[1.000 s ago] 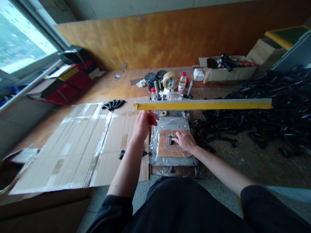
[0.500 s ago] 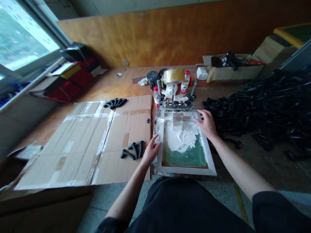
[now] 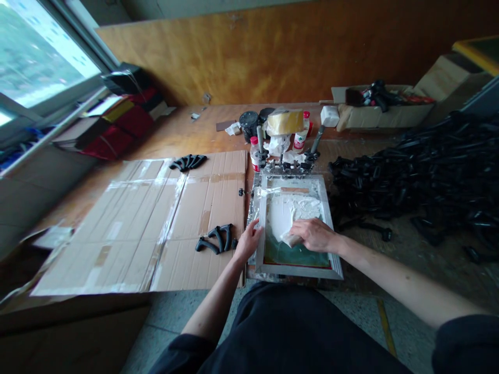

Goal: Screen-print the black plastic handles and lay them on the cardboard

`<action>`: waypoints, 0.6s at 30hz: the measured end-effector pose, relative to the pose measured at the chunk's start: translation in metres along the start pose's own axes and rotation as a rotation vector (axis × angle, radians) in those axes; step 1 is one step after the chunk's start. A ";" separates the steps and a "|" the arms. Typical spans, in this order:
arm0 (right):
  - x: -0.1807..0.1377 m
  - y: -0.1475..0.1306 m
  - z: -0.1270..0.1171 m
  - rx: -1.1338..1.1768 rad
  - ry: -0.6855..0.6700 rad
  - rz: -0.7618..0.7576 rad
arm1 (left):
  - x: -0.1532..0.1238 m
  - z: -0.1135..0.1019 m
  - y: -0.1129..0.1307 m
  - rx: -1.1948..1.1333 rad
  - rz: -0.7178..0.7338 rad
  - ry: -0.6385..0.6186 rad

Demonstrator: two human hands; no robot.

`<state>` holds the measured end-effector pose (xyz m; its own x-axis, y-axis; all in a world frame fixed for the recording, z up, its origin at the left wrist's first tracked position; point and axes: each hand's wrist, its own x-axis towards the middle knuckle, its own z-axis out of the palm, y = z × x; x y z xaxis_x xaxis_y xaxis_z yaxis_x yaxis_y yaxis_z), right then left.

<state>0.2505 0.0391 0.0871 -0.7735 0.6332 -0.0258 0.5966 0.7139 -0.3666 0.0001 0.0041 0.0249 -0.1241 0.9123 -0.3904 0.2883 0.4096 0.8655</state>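
A screen-printing frame [image 3: 262, 249] with pale metal sides lies on a stand at the bench's front. White paste [image 3: 278, 213] is spread over its green mesh [image 3: 286, 254]. Inside the frame, my right hand [image 3: 315, 234] grips a squeegee [image 3: 291, 238], a pale block smeared with paste and partly hidden by the fingers. My left hand [image 3: 249, 240] holds the frame's left side, its fingers curled at the rim. Beyond the frame's far end stands the metal clamp [image 3: 288, 165]. Curved black plastic parts [image 3: 214, 239] lie on the cardboard [image 3: 128, 234], left of my left hand.
More black parts [image 3: 188, 162] lie at the cardboard's far edge. A large heap of black pieces [image 3: 421, 171] covers the right side. Behind the clamp stand red-capped bottles [image 3: 299, 140], a dark tub [image 3: 248, 126] and a tape roll [image 3: 285, 122]. An open carton [image 3: 380, 118] sits farther right.
My right hand has left the frame's far right corner, taken hold of the squeegee and brought it nearer over the paste. My left hand has closed onto the frame's left side.
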 end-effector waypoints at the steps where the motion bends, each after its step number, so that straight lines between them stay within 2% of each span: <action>1: 0.002 0.001 -0.002 0.021 0.010 0.026 | 0.000 0.000 0.000 -0.017 -0.007 0.003; 4: 0.008 0.001 0.006 -0.003 0.145 0.126 | -0.001 0.001 0.001 -0.057 -0.018 0.006; 6: 0.004 -0.002 0.020 -0.040 0.207 0.105 | -0.001 0.000 0.001 -0.056 -0.010 0.000; 8: -0.005 -0.006 0.031 -0.026 0.196 0.039 | -0.002 0.001 0.001 -0.044 0.001 -0.007; 10: -0.009 -0.008 0.032 0.022 0.165 0.030 | -0.002 0.001 0.000 -0.036 0.005 -0.010; 12: 0.000 -0.006 0.021 0.066 0.187 0.107 | -0.002 0.000 0.001 -0.036 0.009 -0.017; 14: 0.020 0.001 0.002 0.077 0.274 0.217 | -0.003 -0.004 0.004 -0.039 0.032 -0.043; 18: 0.051 0.042 -0.042 0.045 0.437 0.361 | -0.012 -0.018 0.027 -0.114 0.104 -0.138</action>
<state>0.2450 0.1139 0.1099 -0.3556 0.9067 0.2270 0.7898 0.4214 -0.4457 -0.0075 0.0043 0.0588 0.0347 0.9434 -0.3299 0.1821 0.3186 0.9302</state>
